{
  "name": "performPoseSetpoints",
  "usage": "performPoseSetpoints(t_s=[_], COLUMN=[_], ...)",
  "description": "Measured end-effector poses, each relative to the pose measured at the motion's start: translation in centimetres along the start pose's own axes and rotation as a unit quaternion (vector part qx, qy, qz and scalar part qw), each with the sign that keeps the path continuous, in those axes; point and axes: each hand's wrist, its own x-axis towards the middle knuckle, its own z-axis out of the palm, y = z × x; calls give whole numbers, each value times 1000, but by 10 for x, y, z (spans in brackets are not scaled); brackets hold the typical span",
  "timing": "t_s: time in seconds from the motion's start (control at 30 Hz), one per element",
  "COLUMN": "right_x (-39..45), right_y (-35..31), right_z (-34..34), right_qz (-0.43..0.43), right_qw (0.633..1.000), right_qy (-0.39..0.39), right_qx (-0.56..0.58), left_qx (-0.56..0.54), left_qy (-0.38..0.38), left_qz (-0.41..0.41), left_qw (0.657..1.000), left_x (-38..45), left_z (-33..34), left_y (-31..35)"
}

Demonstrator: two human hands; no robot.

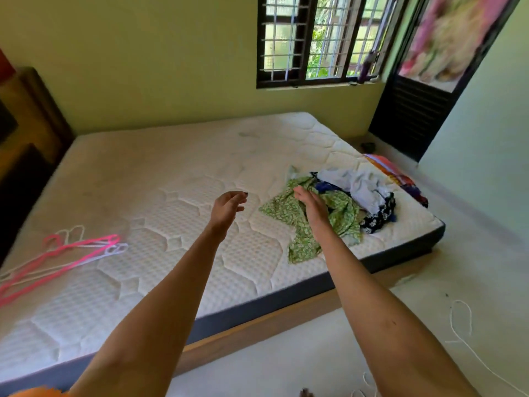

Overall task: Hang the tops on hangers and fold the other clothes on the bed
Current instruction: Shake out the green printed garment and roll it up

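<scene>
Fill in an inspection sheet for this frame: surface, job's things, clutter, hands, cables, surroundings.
Surface: bare quilted mattress on a low frame.
Job's things: clothes pile at the mattress's right end, green top on its near side; pink and white hangers at the left edge.
Clutter: striped cloth behind the pile.
Hands: left hand open above the mattress, holding nothing; right hand open, over the green top, contact unclear.
Cables: white cord looped on the floor at right.
Surroundings: barred window, dark door, headboard.
</scene>
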Motion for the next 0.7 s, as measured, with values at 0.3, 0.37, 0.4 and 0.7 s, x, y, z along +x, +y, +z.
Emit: performPoseSetpoints(t_s=[0.3,0.37,0.4,0.7], right_x=[92,108,118,208], right_y=[13,18,21,49], right_z=[-92,-104,-110,-137], right_qz=[7,16,21,77], right_qw=[1000,1000,999,995], right_qy=[17,19,22,25], right_qx=[10,14,16,-49], left_qx=[2,11,13,24], left_qy=[2,-3,-2,-11], left_qz=[-23,-31,-35,-70], left_qw=[1000,999,999,997], left_x=[67,84,96,186], left_z=[120,138,148,210], left_y=[-3,-9,-10,-38])
